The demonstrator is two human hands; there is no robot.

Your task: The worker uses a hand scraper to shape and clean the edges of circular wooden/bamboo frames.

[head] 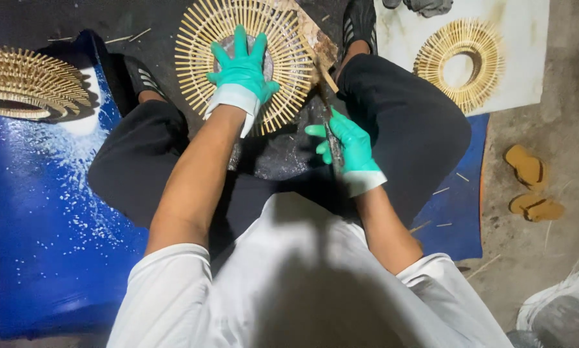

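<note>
A round sunburst frame of thin bamboo sticks [199, 38] lies on the dark floor between my feet. My left hand [243, 64], in a green glove, presses flat on its grey centre with fingers spread. My right hand [346, 145], also green-gloved, is closed around the dark handle of a paintbrush [315, 45]. The brush's wide, stained bristle head rests on the frame's upper right edge.
A second stick frame [460, 61] lies on a white sheet [528, 38] at the upper right. Another frame [25, 80] sits at the left on a blue tarp [38, 212]. Yellow sandals [531, 183] lie on the concrete at right. My dark-trousered legs flank the frame.
</note>
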